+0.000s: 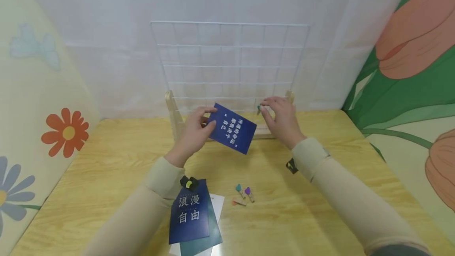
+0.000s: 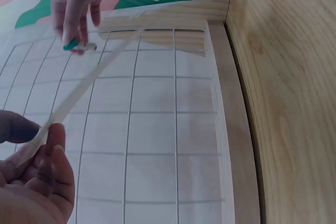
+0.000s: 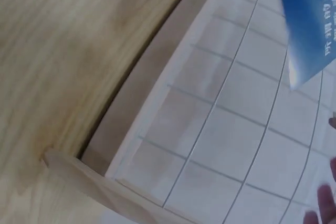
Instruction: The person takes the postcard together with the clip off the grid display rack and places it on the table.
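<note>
My left hand (image 1: 195, 129) pinches a dark blue card (image 1: 232, 129) with white characters by its left edge, tilted in front of the wire grid. In the left wrist view the card (image 2: 86, 82) appears nearly edge-on between the thumb and fingers. To the right, my right hand (image 1: 283, 119) pinches a small wooden clip (image 1: 259, 110) with a teal top, just beside the lower part of the grid. That clip (image 2: 79, 45) hangs apart from the card. The right wrist view catches only some right fingertips (image 3: 326, 203) and a corner of the card (image 3: 310, 30).
A white wire grid (image 1: 231, 66) stands upright in a wooden base (image 1: 174, 115) at the table's back. Several cards lie in a stack, a blue one (image 1: 190, 216) on top. Nearby are teal (image 1: 239, 190), purple (image 1: 249, 194) and orange (image 1: 239, 202) clips.
</note>
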`<state>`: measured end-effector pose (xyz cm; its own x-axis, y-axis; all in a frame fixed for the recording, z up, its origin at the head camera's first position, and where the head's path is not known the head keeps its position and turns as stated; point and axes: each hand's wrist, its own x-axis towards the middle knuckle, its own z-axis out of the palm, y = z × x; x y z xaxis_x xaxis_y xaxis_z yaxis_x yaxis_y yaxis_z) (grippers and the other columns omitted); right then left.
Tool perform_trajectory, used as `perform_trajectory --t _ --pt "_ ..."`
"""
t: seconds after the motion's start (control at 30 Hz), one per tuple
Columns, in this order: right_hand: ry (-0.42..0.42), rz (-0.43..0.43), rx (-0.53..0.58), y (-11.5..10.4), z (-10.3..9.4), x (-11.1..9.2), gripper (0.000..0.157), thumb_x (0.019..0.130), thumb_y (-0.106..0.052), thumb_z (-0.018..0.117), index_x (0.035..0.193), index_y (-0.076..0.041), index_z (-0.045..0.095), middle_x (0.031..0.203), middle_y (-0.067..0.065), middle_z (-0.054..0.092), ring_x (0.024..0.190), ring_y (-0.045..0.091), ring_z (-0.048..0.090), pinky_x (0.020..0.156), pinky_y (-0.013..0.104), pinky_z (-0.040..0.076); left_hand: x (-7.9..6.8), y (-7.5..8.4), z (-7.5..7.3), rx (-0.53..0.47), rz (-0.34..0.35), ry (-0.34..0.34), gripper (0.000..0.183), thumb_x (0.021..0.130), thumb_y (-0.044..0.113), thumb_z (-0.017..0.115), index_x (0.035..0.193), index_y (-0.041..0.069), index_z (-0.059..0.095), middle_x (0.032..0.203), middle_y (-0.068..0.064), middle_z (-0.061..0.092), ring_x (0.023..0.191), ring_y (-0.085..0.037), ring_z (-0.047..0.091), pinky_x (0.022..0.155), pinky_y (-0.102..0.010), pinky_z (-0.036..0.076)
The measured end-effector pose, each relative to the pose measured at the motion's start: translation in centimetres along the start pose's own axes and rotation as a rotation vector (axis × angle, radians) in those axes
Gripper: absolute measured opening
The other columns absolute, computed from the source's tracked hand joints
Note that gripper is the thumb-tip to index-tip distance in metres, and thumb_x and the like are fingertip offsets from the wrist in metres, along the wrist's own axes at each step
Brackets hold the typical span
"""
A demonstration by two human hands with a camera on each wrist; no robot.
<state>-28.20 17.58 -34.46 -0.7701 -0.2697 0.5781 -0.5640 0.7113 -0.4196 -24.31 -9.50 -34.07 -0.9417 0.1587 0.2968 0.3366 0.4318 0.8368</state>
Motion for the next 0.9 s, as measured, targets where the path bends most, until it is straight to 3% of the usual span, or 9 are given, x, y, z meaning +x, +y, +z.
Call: perform_trajectory --t 0.13,0.23,0.47,0.63,0.8,0.9 --pt "-0.071 -0.061 0.038 -0.5 0.1 -1.3 0.023 0.106 -0.017 0.059 0.117 0.000 0.071 0.123 0.018 0.070 0.121 0.038 0.060 0.110 0.054 0.040 -1.2 -0.4 -1.0 -0.036 0.008 0.046 0.033 0.101 -0.003 0.056 0.134 -0.003 0.059 0.117 -0.025 0.061 0.084 -0.032 0.067 0.065 -0.029 0.056" --pt "-0.110 -0.091 0.041 -1.1 0.3 -2.3 0.022 0.106 -0.016 0.060 0.116 0.000 0.071 0.122 0.018 0.071 0.119 0.038 0.062 0.107 0.054 0.044 -2.1 -0.6 -1.6 -0.040 0.006 0.030 0.033 0.101 -0.004 0.054 0.134 -0.004 0.059 0.120 -0.025 0.059 0.084 -0.030 0.067 0.064 -0.025 0.055" --pt "-0.153 -0.140 0.004 -1.9 0.9 -3.8 0.017 0.103 -0.017 0.065 0.112 -0.003 0.072 0.120 0.016 0.072 0.117 0.037 0.064 0.110 0.057 0.039 -4.2 -0.6 -2.4 -0.003 -0.010 0.008 0.032 0.102 -0.004 0.055 0.133 -0.004 0.059 0.123 -0.025 0.056 0.085 -0.030 0.066 0.065 -0.028 0.056" --pt "-0.224 -0.149 0.000 -2.3 1.2 -4.8 0.018 0.103 -0.019 0.065 0.112 -0.005 0.072 0.121 0.016 0.071 0.117 0.036 0.064 0.105 0.054 0.047 -5.3 -1.1 -3.1 -0.015 -0.005 -0.044 0.031 0.101 -0.006 0.055 0.131 -0.005 0.060 0.123 -0.025 0.058 0.085 -0.030 0.068 0.066 -0.029 0.059" --pt "-0.326 -0.177 -0.035 -2.6 1.6 -5.9 0.017 0.103 -0.020 0.066 0.110 -0.006 0.073 0.118 0.012 0.072 0.114 0.033 0.066 0.102 0.052 0.049 -6.4 -1.5 -3.9 0.028 -0.026 -0.107 0.030 0.101 -0.005 0.055 0.130 -0.005 0.059 0.112 -0.024 0.062 0.078 -0.025 0.067 0.063 -0.030 0.058" --pt "-0.427 -0.168 -0.033 -2.9 2.0 -6.7 0.017 0.103 -0.021 0.065 0.109 -0.008 0.073 0.117 0.010 0.071 0.113 0.031 0.065 0.102 0.050 0.050 -7.0 -1.8 -4.4 0.083 -0.052 -0.141 0.031 0.100 -0.004 0.057 0.131 -0.004 0.061 0.090 -0.016 0.061 0.066 -0.019 0.057 0.055 -0.027 0.049"
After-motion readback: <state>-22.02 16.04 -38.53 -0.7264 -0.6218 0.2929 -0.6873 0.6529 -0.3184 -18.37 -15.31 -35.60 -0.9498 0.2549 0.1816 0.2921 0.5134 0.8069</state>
